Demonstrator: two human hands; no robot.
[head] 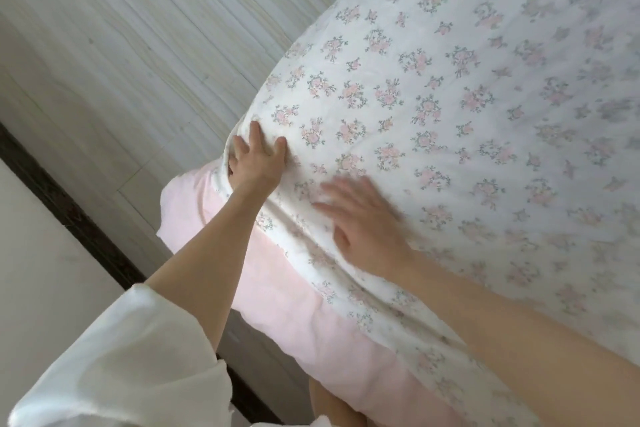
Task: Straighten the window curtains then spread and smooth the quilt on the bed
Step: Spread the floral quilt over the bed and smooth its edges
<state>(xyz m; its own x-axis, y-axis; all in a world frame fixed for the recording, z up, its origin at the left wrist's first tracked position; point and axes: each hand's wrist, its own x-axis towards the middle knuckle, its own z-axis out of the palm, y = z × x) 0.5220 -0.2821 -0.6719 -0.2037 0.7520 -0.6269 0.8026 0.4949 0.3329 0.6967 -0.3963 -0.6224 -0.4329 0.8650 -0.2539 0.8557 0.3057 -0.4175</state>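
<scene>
A white quilt (450, 97) with small pink flowers covers the bed and fills the right side of the head view. My left hand (254, 163) is at the quilt's near-left corner. Its thumb and forefinger lie on top with fabric bunched between them, and its outer fingers curl over the edge. My right hand (360, 218) lies flat on the quilt just right of the left one, fingers spread and blurred by motion. A pink sheet (277, 288) shows under the quilt's near edge. No curtains are in view.
Pale wood-plank floor (138, 28) runs along the bed's left side. A dark strip (69, 211) crosses the floor at lower left, with a pale surface beyond it. My loose white sleeve (114, 357) hangs at the bottom left.
</scene>
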